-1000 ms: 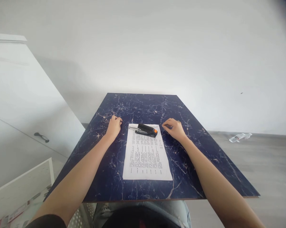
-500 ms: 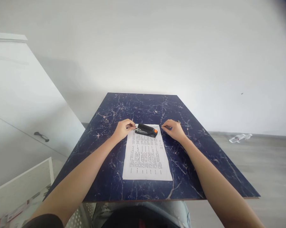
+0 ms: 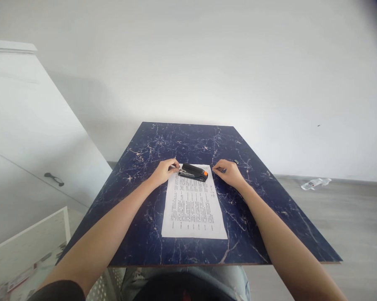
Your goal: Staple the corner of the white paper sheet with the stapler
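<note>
A printed sheet of paper (image 3: 193, 213) lies flat on the dark blue marbled table (image 3: 182, 142), its lines of text running lengthwise. Across its far end rests a black stapler (image 3: 193, 172) with an orange tip at the right; its top arm is raised from the base at the left. My left hand (image 3: 165, 172) is closed in a pinch at the paper's far left corner, right beside the stapler's left end. At the far right corner, the thumb and fingers of my right hand (image 3: 229, 172) pinch the paper's edge. Neither hand grips the stapler.
A small dark object (image 3: 235, 162) sits just behind my right hand. To the left stands a white cabinet (image 3: 34, 125) with a dark handle (image 3: 54, 179). A crumpled clear plastic piece (image 3: 315, 184) lies on the floor to the right. A pale wall is behind the table.
Both hands stay at the paper's far corners, with only slight finger shifts. The left fingers have closed a little more. Paper and stapler have not visibly moved.
</note>
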Available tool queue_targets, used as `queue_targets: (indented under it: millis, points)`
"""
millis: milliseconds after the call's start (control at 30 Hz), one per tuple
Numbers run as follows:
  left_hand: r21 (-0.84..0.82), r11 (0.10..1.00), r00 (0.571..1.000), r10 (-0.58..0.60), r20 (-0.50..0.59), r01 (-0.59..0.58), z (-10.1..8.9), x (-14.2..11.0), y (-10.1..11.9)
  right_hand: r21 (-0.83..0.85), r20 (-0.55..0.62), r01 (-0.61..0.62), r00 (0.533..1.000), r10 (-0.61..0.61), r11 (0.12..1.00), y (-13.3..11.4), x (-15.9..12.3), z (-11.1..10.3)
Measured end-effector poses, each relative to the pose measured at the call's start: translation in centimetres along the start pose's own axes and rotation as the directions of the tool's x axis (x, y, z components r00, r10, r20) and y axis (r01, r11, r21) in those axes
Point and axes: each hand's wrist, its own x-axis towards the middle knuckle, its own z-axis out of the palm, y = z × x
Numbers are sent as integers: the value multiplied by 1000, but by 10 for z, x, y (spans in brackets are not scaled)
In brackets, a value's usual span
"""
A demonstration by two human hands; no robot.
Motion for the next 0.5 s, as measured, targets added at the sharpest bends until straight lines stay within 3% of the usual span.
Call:
queue_targets:
  millis: [500]
  points:
    - [-6, 999, 999, -45, 15, 45, -2, -2, -3, -33, -9, -20, 1000, 20, 999, 5, -1, 1]
